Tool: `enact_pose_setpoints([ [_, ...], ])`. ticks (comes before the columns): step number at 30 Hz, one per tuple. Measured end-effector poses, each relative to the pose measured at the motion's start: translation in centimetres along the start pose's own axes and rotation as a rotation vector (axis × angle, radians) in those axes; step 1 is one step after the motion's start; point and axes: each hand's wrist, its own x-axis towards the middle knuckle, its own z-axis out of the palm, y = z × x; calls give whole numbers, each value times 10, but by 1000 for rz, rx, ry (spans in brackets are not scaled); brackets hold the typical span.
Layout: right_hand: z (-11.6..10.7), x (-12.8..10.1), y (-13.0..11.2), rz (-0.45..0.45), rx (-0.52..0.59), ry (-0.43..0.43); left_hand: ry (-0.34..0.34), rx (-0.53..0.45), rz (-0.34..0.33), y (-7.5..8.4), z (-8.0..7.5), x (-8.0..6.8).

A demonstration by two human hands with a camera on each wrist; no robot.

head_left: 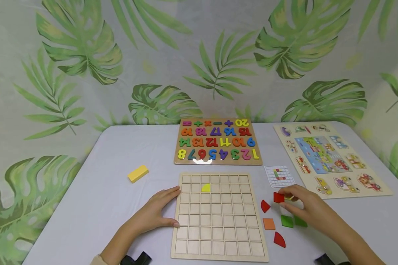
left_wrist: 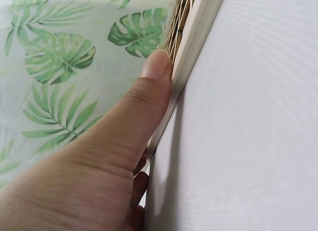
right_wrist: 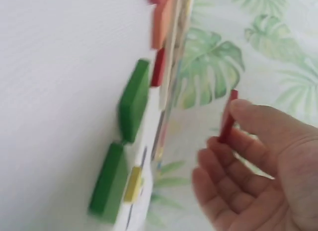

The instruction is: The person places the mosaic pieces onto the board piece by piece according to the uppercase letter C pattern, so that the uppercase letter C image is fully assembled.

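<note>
Red tile (head_left: pixel 279 197) pinched in right fingers (head_left: pixel 290 208); green tiles (head_left: pixel 287 221) near, perhaps touching; left hand (head_left: pixel 156 213) flat against grid board (head_left: pixel 219 254).

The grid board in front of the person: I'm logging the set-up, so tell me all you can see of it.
The grid board is a pale wooden square with a raised rim and rows of shallow square cells. It lies flat on the white table, near its front edge. One yellow quarter-round piece sits in a cell near the top; the other cells are bare. The left hand rests against its left edge, thumb along the rim.
</note>
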Motion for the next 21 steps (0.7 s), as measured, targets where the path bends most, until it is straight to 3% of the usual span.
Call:
enact_pose_setpoints([
  [5, 5, 19, -21, -91, 105, 99, 1, -3, -3, 1, 0, 0],
  [13, 28, 60, -53, -225, 229, 163, 18, 14, 24, 0, 2, 0],
  [21, 59, 87, -71, -150, 341, 92, 13, -4, 14, 1, 1, 0],
])
